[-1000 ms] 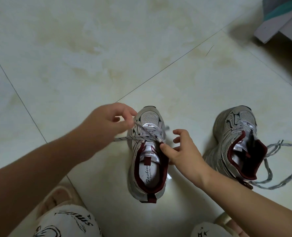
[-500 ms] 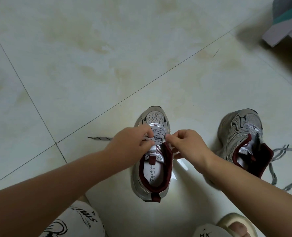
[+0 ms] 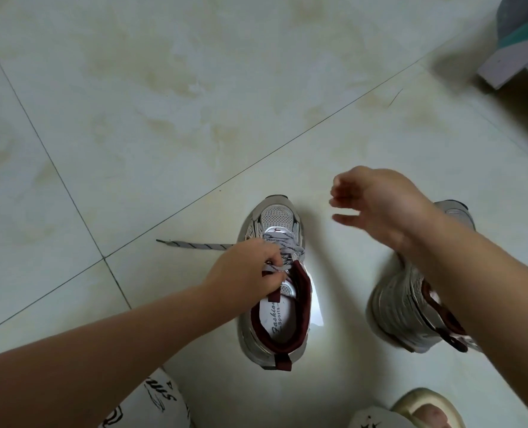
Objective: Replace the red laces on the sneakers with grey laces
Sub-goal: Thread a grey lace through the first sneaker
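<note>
The left hand (image 3: pixel 250 270) pinches the grey lace (image 3: pixel 282 268) at the top of the near shoe (image 3: pixel 276 291) on the floor (image 3: pixel 163 118), likely to keep it tight. The right hand (image 3: pixel 377 205) hangs above with loose fingers, holding nothing (the shoe has only its insole inside).
</note>
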Motion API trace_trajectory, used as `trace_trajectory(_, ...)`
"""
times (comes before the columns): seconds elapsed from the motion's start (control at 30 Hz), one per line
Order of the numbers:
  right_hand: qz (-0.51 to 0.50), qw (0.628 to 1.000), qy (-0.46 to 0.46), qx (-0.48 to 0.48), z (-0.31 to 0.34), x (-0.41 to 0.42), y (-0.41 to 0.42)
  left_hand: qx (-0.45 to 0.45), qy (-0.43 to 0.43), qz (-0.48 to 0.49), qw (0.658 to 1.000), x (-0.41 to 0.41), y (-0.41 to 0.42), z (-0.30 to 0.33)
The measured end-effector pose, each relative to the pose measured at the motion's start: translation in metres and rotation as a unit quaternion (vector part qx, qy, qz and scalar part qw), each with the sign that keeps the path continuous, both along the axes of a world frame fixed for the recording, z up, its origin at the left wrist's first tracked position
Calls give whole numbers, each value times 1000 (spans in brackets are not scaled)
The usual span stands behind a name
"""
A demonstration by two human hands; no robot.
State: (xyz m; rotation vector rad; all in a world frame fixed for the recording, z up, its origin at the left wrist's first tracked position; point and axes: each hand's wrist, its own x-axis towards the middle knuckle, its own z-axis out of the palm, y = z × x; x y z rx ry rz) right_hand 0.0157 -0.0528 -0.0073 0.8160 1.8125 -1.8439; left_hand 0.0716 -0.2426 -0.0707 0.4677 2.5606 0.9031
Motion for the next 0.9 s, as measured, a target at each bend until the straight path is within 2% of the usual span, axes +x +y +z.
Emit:
trace_trajectory(0.03, 76, 988, 34, 127, 0, 1, 2, 0, 7, -1, 1000, 1, 0, 1)
trace_trajectory(0.07, 163, 959, 53, 226, -2, 6, 2, -2, 16, -1, 1000, 2, 0, 2)
trace_trajectory(0.1, 247, 926, 50, 282, -8, 13, -2, -7, 30, 0, 1000, 3, 1, 3)
trace_trajectory(0.17, 351, 888, 3, 297, -22, 33, -15, -17, 71, -1, 997, 4, 2, 5)
trace_trajectory(0.2, 351, 894, -15, 278, -27, 42, -21, -20, 91, -9, 996, 4, 3, 6)
trace_trajectory(0.27, 279, 934, -25, 219, -35, 54, -28, -22, 109, -29, 993, 6, 3, 7)
trace_trajectory(0.37, 173, 970, -24, 168, -41, 59, -29, -18, 106, -36, 993, 7, 2, 5)
trace_trajectory(0.43, 109, 988, -59, 97, -41, 55, -29, -15, 97, -26, 995, 8, 3, 3)
trace_trajectory(0.57, 32, 982, -165, -86, -34, 35, -24, -22, 92, -22, 995, 9, 5, -2)
trace_trajectory(0.63, 35, 974, -182, -133, -31, 30, -19, -23, 90, -15, 996, 8, 5, -3)
trace_trajectory(0.67, 47, 976, -174, -123, -32, 30, -17, -24, 88, -13, 996, 7, 6, -3)
trace_trajectory(0.7, 76, 983, -153, -69, -34, 31, -14, -28, 87, -13, 996, 6, 6, -2)
trace_trajectory(0.73, 118, 984, -129, 14, -36, 33, -11, -33, 88, -14, 996, 6, 6, -2)
trace_trajectory(0.8, 198, 963, -94, 157, -39, 38, -7, -44, 92, -21, 995, 6, 6, -1)
trace_trajectory(0.9, 247, 947, -104, 176, -41, 42, -12, -56, 101, -31, 993, 6, 5, -1)
